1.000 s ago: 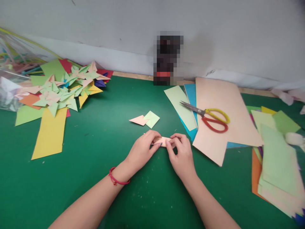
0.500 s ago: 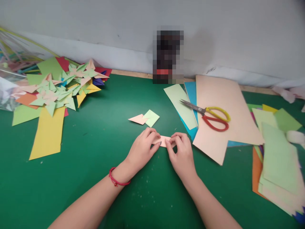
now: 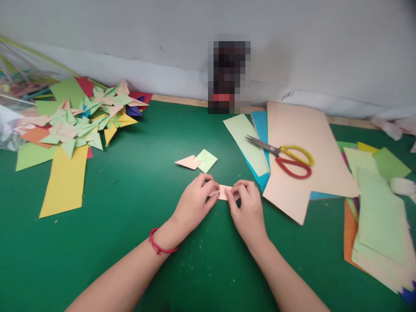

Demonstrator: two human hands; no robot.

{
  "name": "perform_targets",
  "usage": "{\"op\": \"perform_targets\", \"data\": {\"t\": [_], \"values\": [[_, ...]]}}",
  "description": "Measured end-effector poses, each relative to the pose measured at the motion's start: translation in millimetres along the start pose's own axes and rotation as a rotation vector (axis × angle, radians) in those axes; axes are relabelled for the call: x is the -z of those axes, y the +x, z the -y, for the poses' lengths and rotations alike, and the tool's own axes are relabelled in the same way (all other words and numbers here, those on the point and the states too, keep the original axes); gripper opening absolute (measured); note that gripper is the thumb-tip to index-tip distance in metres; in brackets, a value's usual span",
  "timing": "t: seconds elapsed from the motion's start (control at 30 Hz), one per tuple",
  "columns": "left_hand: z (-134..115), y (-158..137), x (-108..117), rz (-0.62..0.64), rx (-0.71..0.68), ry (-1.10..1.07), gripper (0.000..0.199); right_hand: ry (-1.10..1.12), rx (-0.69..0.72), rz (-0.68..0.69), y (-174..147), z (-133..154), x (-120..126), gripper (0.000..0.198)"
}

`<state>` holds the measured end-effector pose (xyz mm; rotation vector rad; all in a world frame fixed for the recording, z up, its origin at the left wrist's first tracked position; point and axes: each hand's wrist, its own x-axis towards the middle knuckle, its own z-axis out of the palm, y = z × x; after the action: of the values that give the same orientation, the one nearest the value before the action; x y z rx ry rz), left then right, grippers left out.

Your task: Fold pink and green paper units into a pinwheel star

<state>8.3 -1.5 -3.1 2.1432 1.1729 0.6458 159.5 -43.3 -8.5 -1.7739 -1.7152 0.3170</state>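
Observation:
A small folded piece of pink paper (image 3: pixel 223 192) is pinched between my two hands, low over the green table. My left hand (image 3: pixel 196 197), with a red bracelet at the wrist, grips its left end between thumb and fingers. The right end is held the same way by my right hand (image 3: pixel 247 203). Fingers cover both ends of the paper, so only its middle strip shows. Just beyond my left fingers lie a folded pink paper piece (image 3: pixel 188 162) and a folded light green paper piece (image 3: pixel 208 161), touching each other.
Scissors (image 3: pixel 279 151) with yellow and red handles rest on a large pink sheet (image 3: pixel 299 125) at the right. Loose sheets (image 3: pixel 380 216) lie farther right beside a white roll (image 3: pixel 403 186). Folded paper stars (image 3: pixel 81 121) pile up at the left, above a yellow strip (image 3: pixel 63 186).

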Motion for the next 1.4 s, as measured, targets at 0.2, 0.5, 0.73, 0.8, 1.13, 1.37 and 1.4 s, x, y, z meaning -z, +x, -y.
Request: {"op": "perform_targets", "data": {"t": [0.2,0.5,0.73,0.8,1.13,1.37,1.4], "values": [[0.0,1.2,0.6,-0.009,-0.009,0.004,0.012,-0.010,0.005,-0.002,0.2,1.0,0.1,0.013],[-1.6,0.9,0.6,0.014,0.000,0.017,0.013,-0.045,0.013,0.013,-0.3,1.0,0.1,0.011],[-0.7,0.6,-1.5,0.024,-0.013,0.073,0.014,-0.192,0.057,0.043,-1.5,4.3,-0.7,0.012],[-1.0,0.3,-1.8,0.027,-0.026,0.096,0.015,-0.218,0.067,0.049,-1.9,4.7,-0.8,0.012],[-4.7,-0.8,1.3,0.068,-0.036,0.262,0.018,-0.261,0.090,0.054,-3.4,7.1,-0.3,0.007],[-6.6,-1.2,5.2,0.138,-0.050,0.341,0.027,-0.245,0.091,0.072,-4.7,4.9,-0.2,0.016],[-6.3,-1.7,5.5,0.142,-0.056,0.339,0.027,-0.243,0.092,0.074,-5.0,4.6,-0.1,0.017]]}}
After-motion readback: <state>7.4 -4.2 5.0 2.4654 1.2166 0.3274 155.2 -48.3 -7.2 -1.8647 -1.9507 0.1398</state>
